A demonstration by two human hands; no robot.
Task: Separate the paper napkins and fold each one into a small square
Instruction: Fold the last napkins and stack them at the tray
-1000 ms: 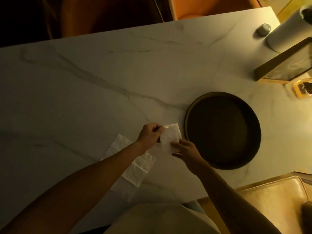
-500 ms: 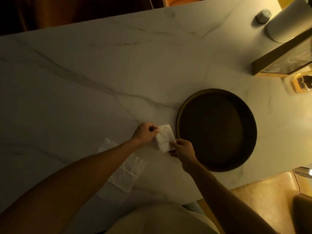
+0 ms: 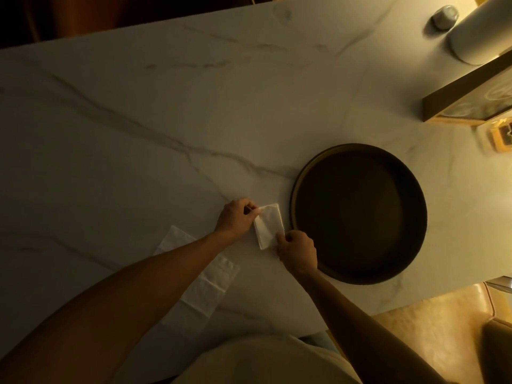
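A small folded white napkin (image 3: pixel 269 225) lies on the marble table (image 3: pixel 166 120), just left of a dark round tray (image 3: pixel 358 213). My left hand (image 3: pixel 237 219) pinches the napkin's upper left edge. My right hand (image 3: pixel 297 252) pinches its lower right corner. Both hands press it against the table. A larger unfolded napkin (image 3: pixel 206 286) lies flat to the lower left, partly hidden under my left forearm.
The dark tray holds nothing. At the far right stand a white roll (image 3: pixel 479 31), a small grey knob-like object (image 3: pixel 444 13), a framed box (image 3: pixel 471 103) and a small yellow item (image 3: pixel 498 137). A tan leather seat (image 3: pixel 448 336) sits below the table's near edge.
The napkin between my hands has gone from a slightly lifted fold to a flatter, narrower rectangle on the table. My hands stay on its two ends.
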